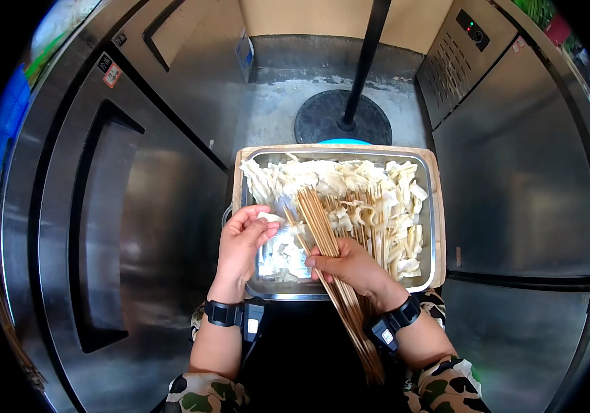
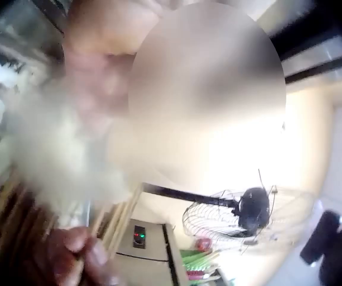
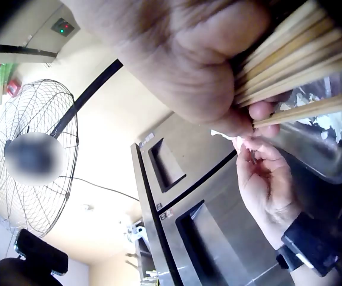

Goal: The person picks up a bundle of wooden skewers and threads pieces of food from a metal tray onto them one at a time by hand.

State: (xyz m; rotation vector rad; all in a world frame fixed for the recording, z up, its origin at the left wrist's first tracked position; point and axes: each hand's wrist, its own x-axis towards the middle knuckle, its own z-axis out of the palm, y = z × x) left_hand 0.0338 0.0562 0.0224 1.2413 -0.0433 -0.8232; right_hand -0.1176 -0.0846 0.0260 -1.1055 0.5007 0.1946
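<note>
In the head view my left hand (image 1: pixel 240 242) pinches a small pale strip of food (image 1: pixel 271 218) between thumb and fingers, over the left side of a metal tray (image 1: pixel 435 227). My right hand (image 1: pixel 351 267) grips a thick bundle of bamboo skewers (image 1: pixel 322 227), slanting over the tray's front edge. One skewer (image 3: pixel 314 111) stands apart from the bundle at the right thumb, its point towards the left hand. Soft pale strips (image 1: pixel 340 175) fill the back and right of the tray; some are threaded on skewers lying there. In the left wrist view the near strip is blurred.
The tray sits on a wooden board (image 1: pixel 439 265) between steel fridge doors at left (image 1: pixel 150 227) and right (image 1: pixel 515 179). Behind it a black pole rises from a round base (image 1: pixel 309 117). A wire fan (image 3: pixel 34 131) shows in the right wrist view.
</note>
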